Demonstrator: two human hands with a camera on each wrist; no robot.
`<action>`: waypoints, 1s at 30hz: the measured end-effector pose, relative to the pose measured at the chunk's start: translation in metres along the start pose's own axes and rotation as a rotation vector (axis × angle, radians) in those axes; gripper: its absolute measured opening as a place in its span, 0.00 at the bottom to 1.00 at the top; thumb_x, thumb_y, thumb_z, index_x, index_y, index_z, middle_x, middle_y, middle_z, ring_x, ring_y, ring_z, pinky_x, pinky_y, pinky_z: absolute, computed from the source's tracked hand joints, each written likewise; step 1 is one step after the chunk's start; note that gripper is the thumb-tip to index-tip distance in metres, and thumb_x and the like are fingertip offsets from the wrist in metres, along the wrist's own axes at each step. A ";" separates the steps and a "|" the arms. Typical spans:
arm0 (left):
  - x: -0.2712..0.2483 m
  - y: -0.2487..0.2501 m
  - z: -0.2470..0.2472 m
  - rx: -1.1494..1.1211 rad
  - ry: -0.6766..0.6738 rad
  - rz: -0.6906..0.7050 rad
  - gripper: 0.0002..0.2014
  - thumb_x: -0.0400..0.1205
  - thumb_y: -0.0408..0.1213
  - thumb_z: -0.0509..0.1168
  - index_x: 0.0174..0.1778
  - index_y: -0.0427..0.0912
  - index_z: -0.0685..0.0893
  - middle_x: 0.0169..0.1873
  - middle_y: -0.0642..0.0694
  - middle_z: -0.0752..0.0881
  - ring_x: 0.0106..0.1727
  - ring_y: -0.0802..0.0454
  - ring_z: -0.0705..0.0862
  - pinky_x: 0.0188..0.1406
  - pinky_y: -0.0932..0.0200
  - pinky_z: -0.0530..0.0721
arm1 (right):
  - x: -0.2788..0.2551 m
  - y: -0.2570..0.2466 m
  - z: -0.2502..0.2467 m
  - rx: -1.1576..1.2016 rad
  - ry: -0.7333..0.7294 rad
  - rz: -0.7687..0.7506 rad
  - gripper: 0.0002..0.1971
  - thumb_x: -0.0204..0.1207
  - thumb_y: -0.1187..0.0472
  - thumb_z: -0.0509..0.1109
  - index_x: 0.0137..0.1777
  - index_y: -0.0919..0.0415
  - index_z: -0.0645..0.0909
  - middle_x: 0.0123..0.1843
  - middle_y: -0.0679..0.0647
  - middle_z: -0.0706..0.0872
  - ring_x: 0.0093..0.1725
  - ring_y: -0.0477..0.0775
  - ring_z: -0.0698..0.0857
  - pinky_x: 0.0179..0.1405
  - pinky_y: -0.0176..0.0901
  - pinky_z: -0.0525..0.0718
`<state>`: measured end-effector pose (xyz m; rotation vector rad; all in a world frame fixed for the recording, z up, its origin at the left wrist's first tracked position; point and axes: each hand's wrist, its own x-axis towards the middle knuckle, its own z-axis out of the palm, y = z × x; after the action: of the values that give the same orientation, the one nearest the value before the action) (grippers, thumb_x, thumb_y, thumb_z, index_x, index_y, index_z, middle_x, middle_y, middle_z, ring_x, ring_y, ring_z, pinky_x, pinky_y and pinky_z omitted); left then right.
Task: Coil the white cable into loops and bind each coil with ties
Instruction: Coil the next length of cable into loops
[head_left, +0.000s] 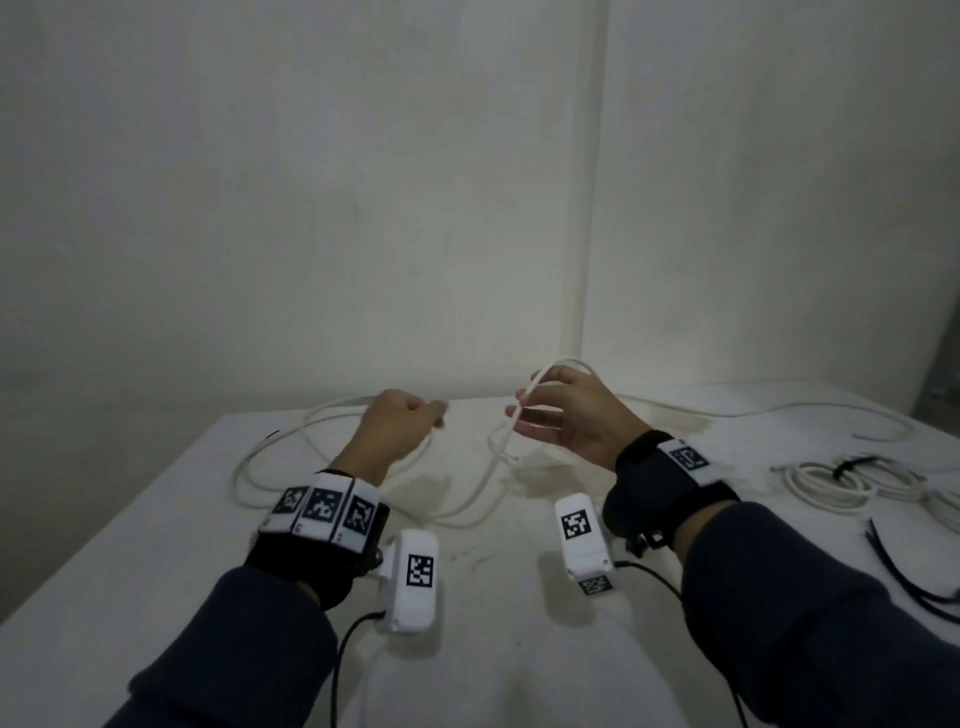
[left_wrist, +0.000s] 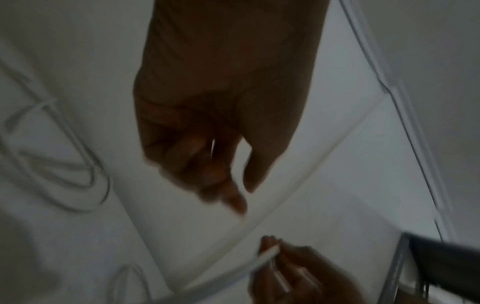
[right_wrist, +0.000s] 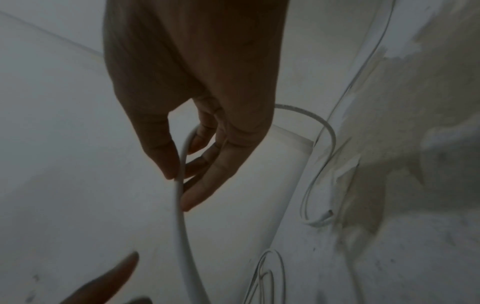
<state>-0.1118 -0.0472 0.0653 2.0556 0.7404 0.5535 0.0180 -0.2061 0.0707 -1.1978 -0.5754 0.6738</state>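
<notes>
We have one tied coil (head_left: 852, 480) done at the table's (head_left: 156, 561) right, while our right hand (head_left: 566, 415) pinches the loose cable (head_left: 485, 478) and our left hand (head_left: 400, 426), fingers curled, grips nothing we can see.

From the head we look forward and down over the table (head_left: 156, 545) toward its far edge. Each wrist view looks closely along its own hand; both share the white cable (right_wrist: 182, 216) with the head view.

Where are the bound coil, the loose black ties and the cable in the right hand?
bound coil (head_left: 852, 486), head view, on its white loops.
black ties (head_left: 904, 577), head view, mid-length of the bundle.
cable (right_wrist: 182, 216), right wrist view, on the stretch just below the fingers.
</notes>
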 end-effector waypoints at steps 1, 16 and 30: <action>-0.009 0.005 0.000 -0.060 -0.203 -0.092 0.24 0.84 0.53 0.61 0.31 0.39 0.85 0.28 0.45 0.82 0.26 0.55 0.76 0.23 0.64 0.70 | 0.000 0.001 0.003 0.012 0.003 -0.013 0.11 0.73 0.80 0.66 0.43 0.64 0.75 0.41 0.59 0.85 0.42 0.61 0.91 0.41 0.49 0.90; -0.045 0.006 0.024 -0.999 -0.245 -0.402 0.12 0.83 0.36 0.65 0.44 0.28 0.80 0.38 0.35 0.88 0.34 0.46 0.89 0.28 0.64 0.87 | -0.035 0.008 0.032 0.227 0.044 0.026 0.09 0.78 0.71 0.64 0.36 0.64 0.76 0.37 0.60 0.88 0.47 0.58 0.89 0.56 0.48 0.86; -0.071 -0.021 0.023 -0.709 0.071 -0.023 0.08 0.85 0.31 0.57 0.43 0.38 0.79 0.29 0.44 0.76 0.30 0.53 0.77 0.29 0.63 0.75 | -0.053 0.052 -0.015 0.318 0.486 0.288 0.08 0.80 0.74 0.55 0.46 0.71 0.76 0.32 0.60 0.80 0.19 0.50 0.77 0.21 0.38 0.77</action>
<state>-0.1552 -0.0987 0.0278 1.3735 0.5052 0.7510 -0.0158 -0.2432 0.0140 -1.0976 0.1121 0.6551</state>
